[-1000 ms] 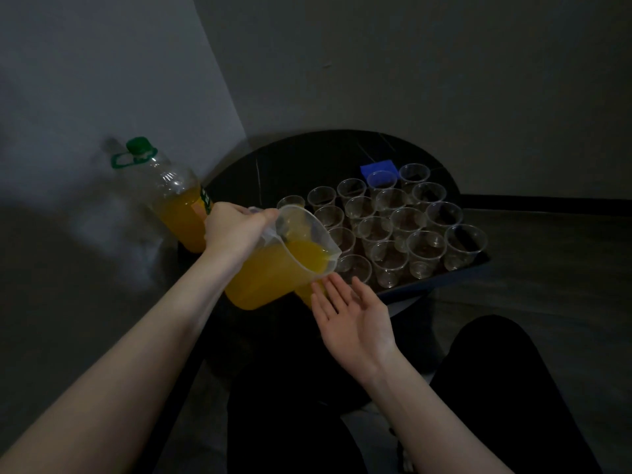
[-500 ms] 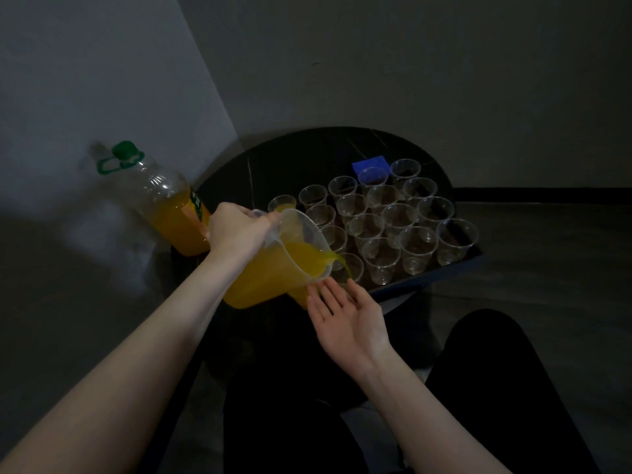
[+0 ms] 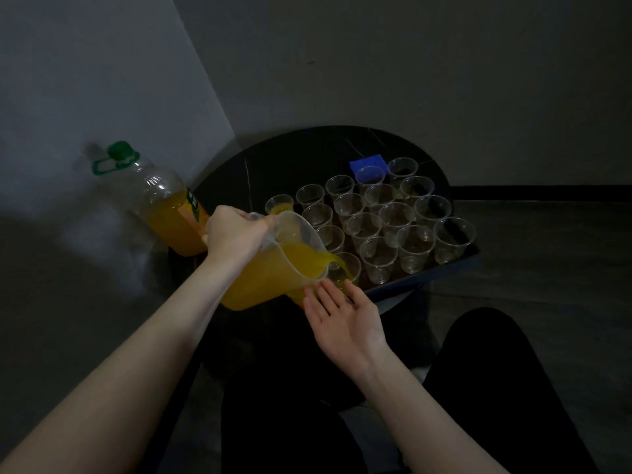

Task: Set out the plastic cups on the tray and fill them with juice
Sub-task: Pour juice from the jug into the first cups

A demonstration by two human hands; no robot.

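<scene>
Tipped further, jug [image 3: 273, 268] in left hand's [image 3: 236, 236] grip pours juice into cup [image 3: 343, 270]; right hand [image 3: 345, 319] released.

cups [image 3: 379, 258]: we see clear, glossy plastic
jug [image 3: 273, 268]: translucent smooth plastic
bottle [image 3: 160, 200]: clear plastic, green plastic cap
tabletop [image 3: 290, 159]: dark, glossy

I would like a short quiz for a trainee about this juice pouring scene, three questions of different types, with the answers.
1. True or false: the left hand holds the jug tilted over a cup.
2. The right hand is: A) gripping a cup, B) open, palm up, under the spout, C) on the bottle.
3. What colour is the bottle's cap?

Key: 1 true; 2 B; 3 green.
</scene>
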